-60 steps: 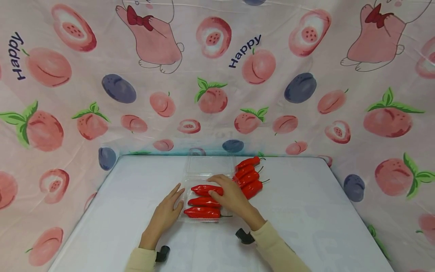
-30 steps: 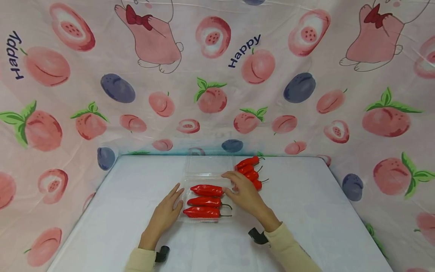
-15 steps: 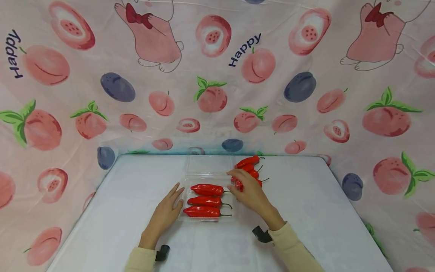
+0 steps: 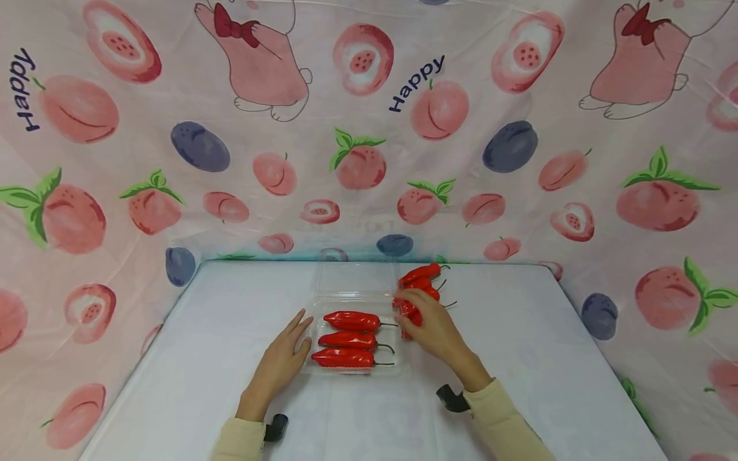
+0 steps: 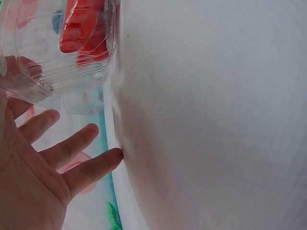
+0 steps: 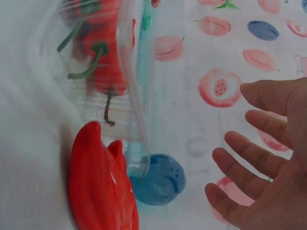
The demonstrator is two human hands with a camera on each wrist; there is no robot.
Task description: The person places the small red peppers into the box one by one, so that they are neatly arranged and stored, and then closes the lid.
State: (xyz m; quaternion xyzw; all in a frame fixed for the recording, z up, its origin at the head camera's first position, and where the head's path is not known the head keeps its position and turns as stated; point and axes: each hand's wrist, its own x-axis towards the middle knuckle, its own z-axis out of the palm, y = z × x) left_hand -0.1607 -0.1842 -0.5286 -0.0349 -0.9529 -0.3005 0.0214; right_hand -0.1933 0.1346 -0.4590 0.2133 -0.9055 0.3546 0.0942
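Note:
A clear plastic clamshell box (image 4: 316,370) lies with three red peppers (image 4: 346,340) in a row inside, their stems toward the right. My left hand (image 4: 279,362) is spread at the box's left side; in the left wrist view its thumb side is against the clear wall (image 5: 62,76). My right hand (image 4: 435,333) hovers over the loose red peppers (image 4: 422,274) right of the box and partly hides them. In the right wrist view the right fingers (image 6: 244,167) are spread apart and hold nothing, with loose peppers (image 6: 103,187) lying below.
The box's clear lid (image 4: 357,279) is folded back toward the rear of the white table (image 4: 519,358). A fruit-print cloth (image 4: 369,128) hangs behind and at the sides. Black wrist mounts (image 4: 277,428) sit near both cuffs.
My right hand has let go of the rearmost pepper in the box and moved right, over the loose peppers. My left hand has stayed in place at the box's left side.

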